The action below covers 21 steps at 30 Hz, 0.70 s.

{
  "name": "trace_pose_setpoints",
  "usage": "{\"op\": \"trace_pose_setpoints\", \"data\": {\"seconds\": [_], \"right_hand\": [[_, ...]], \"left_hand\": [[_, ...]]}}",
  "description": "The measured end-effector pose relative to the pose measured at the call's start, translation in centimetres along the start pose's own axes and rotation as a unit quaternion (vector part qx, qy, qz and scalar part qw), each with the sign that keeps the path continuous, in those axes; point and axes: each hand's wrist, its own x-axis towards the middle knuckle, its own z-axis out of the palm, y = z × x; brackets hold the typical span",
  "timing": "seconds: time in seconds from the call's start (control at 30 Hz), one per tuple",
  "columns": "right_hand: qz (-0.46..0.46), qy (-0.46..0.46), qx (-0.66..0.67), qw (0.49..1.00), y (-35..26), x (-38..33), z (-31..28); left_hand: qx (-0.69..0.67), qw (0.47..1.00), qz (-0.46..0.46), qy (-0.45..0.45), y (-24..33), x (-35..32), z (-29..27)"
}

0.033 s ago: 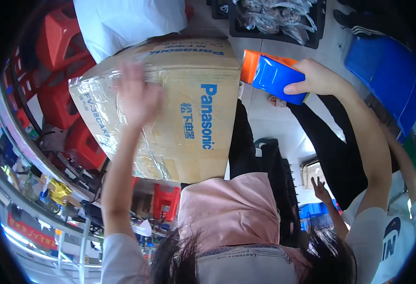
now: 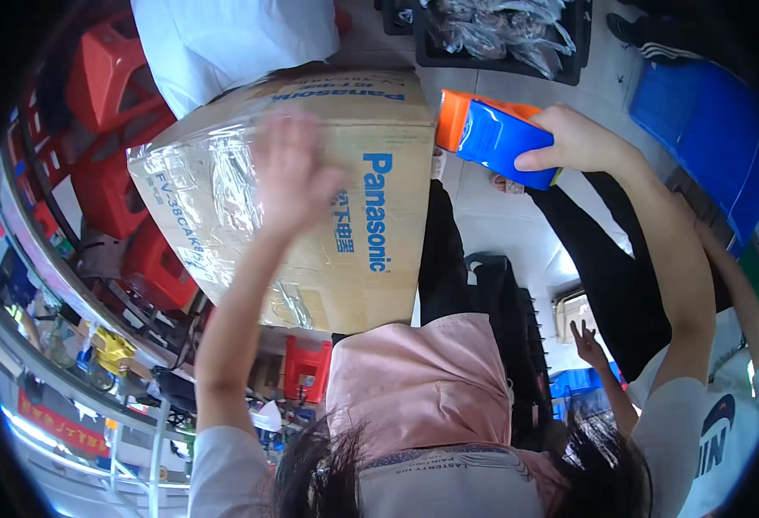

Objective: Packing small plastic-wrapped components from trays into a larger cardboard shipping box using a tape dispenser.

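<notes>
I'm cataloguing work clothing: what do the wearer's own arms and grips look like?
The forearms are bare below short whitish sleeves. The right grip is gloveless, with no watch or bracelet showing at the wrist. The left grip is gloveless too, but motion blur hides finer detail.

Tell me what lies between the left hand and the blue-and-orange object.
In the head view, only the right part of the cardboard box shows between the left hand and the blue-and-orange object.

Left fingers (image 2: 288, 142) blurred; glare on box (image 2: 319, 263); fisheye distortion.
</notes>
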Motion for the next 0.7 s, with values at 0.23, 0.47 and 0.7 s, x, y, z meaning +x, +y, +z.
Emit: {"op": "trace_pose_setpoints", "data": {"seconds": [0.23,0.47,0.7], "right_hand": [[-0.064,0.048,-0.006,0.997,2.6,-1.4,0.4],[-0.085,0.127,-0.055,0.987,7.6,-8.7,0.5],[0.117,0.239,-0.262,0.928,-0.8,6.8,8.5]], "left_hand": [[0.135,0.975,0.166,-0.061,12.5,4.2,2.8],[0.172,0.966,0.146,-0.126,12.4,3.8,2.0],[0.488,0.737,0.175,-0.433,17.4,7.6,3.7]]}}
